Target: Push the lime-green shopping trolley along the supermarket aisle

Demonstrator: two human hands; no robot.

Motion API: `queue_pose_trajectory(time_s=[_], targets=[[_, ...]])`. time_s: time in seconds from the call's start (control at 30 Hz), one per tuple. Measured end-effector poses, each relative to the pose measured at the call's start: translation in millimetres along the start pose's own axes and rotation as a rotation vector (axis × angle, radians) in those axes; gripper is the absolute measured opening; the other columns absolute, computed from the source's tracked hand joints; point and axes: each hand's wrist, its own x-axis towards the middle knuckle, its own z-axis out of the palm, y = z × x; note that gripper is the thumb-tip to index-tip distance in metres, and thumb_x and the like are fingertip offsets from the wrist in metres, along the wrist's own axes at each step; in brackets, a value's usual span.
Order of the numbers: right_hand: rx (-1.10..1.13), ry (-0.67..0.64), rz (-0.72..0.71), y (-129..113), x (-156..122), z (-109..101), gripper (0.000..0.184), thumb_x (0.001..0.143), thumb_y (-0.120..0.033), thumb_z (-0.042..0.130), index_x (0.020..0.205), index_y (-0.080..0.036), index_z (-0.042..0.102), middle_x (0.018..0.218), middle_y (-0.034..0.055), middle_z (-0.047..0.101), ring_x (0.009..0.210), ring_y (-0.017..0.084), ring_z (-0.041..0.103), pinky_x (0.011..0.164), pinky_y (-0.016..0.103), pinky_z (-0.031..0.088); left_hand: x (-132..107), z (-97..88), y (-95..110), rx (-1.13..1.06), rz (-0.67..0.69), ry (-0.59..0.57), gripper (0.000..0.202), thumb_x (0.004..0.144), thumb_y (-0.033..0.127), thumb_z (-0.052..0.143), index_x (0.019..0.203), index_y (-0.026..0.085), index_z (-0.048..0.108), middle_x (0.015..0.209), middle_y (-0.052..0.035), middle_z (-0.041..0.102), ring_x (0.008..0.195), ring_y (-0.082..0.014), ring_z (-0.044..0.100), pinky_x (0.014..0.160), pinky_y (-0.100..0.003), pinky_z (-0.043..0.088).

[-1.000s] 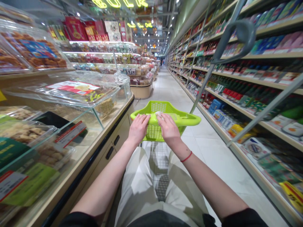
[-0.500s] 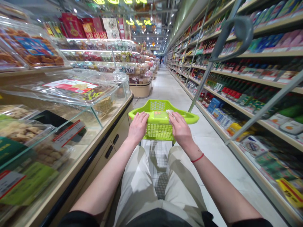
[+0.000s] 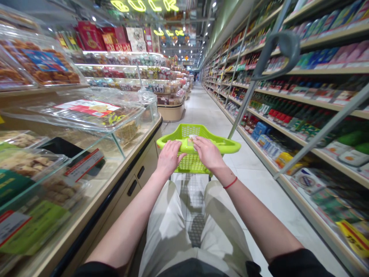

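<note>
A lime-green shopping cart (image 3: 227,145) stands in the aisle straight ahead of me. My left hand (image 3: 168,156) is closed round the left part of its handle bar (image 3: 186,146). My right hand (image 3: 208,154) lies over the middle of the bar, its fingers pressing a small white tissue (image 3: 192,137) against the plastic. A red string circles my right wrist. The inside of the green basket shows only its mesh; I cannot see anything in it.
A glass-fronted counter (image 3: 115,154) with packs of pastries runs along my left, drawers below. Stocked shelves (image 3: 302,100) line the right side, with grey slanted metal rails (image 3: 323,130) leaning out from them. The tiled aisle floor (image 3: 201,104) stretches ahead.
My right hand slid right along the handle with the tissue, then back to the middle. My left hand kept its grip; the cart stayed about where it was.
</note>
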Motion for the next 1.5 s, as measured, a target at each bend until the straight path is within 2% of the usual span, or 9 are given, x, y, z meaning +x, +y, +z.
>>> queue_pose_trajectory(time_s=[0.1,0.2,0.43,0.57,0.93,1.07,1.17,1.33,1.5], targets=[[-0.068,0.044,0.138,26.0,-5.6,-15.5,0.035,0.098,-0.019,0.047,0.122,-0.016,0.072,0.124,0.0138,0.071,0.117,0.026,0.065,0.106,0.044,0.051,0.1,-0.7,1.6,-0.017,-0.001,0.005,0.035,0.093,0.024,0.061,0.126,0.015,0.056,0.125,-0.0162,0.068,0.123,-0.0290,0.062,0.115,-0.051,0.042],[-0.137,0.017,0.232,28.0,-0.3,-20.1,0.035,0.097,-0.016,0.046,0.119,-0.012,0.072,0.119,0.0160,0.073,0.111,0.027,0.068,0.102,0.042,0.053,-0.2,-0.7,4.0,-0.029,-0.002,0.010,0.035,0.092,0.024,0.061,0.126,0.015,0.055,0.125,-0.0158,0.067,0.124,-0.0289,0.062,0.115,-0.051,0.042],[-0.118,-0.177,0.144,-42.6,48.4,10.8,0.031,0.099,-0.018,0.045,0.109,-0.015,0.074,0.116,0.0150,0.073,0.107,0.024,0.069,0.092,0.032,0.054,-2.8,3.4,4.5,-0.035,0.011,0.030,0.037,0.090,0.019,0.060,0.126,0.014,0.055,0.124,-0.0164,0.067,0.122,-0.0294,0.062,0.115,-0.052,0.042],[-0.119,-0.306,0.183,-59.1,68.6,15.9,0.035,0.102,-0.032,0.046,0.099,-0.016,0.077,0.104,0.0147,0.076,0.098,0.025,0.072,0.085,0.033,0.054,-3.6,2.8,3.9,-0.023,0.001,0.031,0.038,0.089,0.018,0.061,0.126,0.014,0.055,0.123,-0.0161,0.067,0.121,-0.0298,0.063,0.115,-0.052,0.042],[-0.264,-0.371,0.518,11.8,56.9,-31.0,0.038,0.099,-0.026,0.042,0.106,-0.012,0.077,0.109,0.0204,0.075,0.106,0.029,0.070,0.092,0.034,0.049,-5.0,1.7,1.5,-0.050,-0.008,0.057,0.033,0.092,0.025,0.063,0.123,0.017,0.056,0.122,-0.0141,0.067,0.122,-0.0286,0.061,0.116,-0.052,0.040],[-0.266,-0.329,0.606,17.9,46.6,-35.8,0.040,0.101,-0.031,0.043,0.107,-0.011,0.077,0.107,0.0211,0.075,0.105,0.031,0.070,0.092,0.037,0.050,-4.2,2.4,3.6,-0.048,-0.023,0.054,0.031,0.092,0.024,0.060,0.122,0.017,0.054,0.122,-0.0132,0.067,0.121,-0.0282,0.061,0.116,-0.052,0.039],[-0.217,-0.223,0.515,-4.0,38.7,-23.4,0.039,0.102,-0.027,0.041,0.111,-0.010,0.075,0.110,0.0199,0.074,0.104,0.029,0.069,0.092,0.037,0.050,-2.3,2.8,7.7,-0.048,-0.055,0.044,0.032,0.090,0.024,0.061,0.120,0.018,0.053,0.121,-0.0124,0.067,0.120,-0.0285,0.060,0.117,-0.054,0.036],[-0.064,-0.033,0.190,-51.2,23.9,12.0,0.032,0.101,-0.020,0.046,0.122,-0.015,0.071,0.122,0.0134,0.071,0.114,0.024,0.065,0.101,0.034,0.050,-0.6,5.2,11.8,-0.034,-0.086,0.050,0.029,0.087,0.022,0.060,0.116,0.019,0.054,0.114,-0.0112,0.067,0.116,-0.0282,0.060,0.119,-0.054,0.033],[0.019,0.163,0.033,-38.3,0.6,27.3,0.034,0.100,-0.020,0.048,0.127,-0.019,0.069,0.128,0.0105,0.069,0.122,0.022,0.061,0.110,0.037,0.048,-1.8,7.8,9.5,-0.045,-0.079,0.079,0.029,0.088,0.024,0.061,0.115,0.019,0.053,0.112,-0.0107,0.066,0.114,-0.0275,0.061,0.119,-0.054,0.032]])
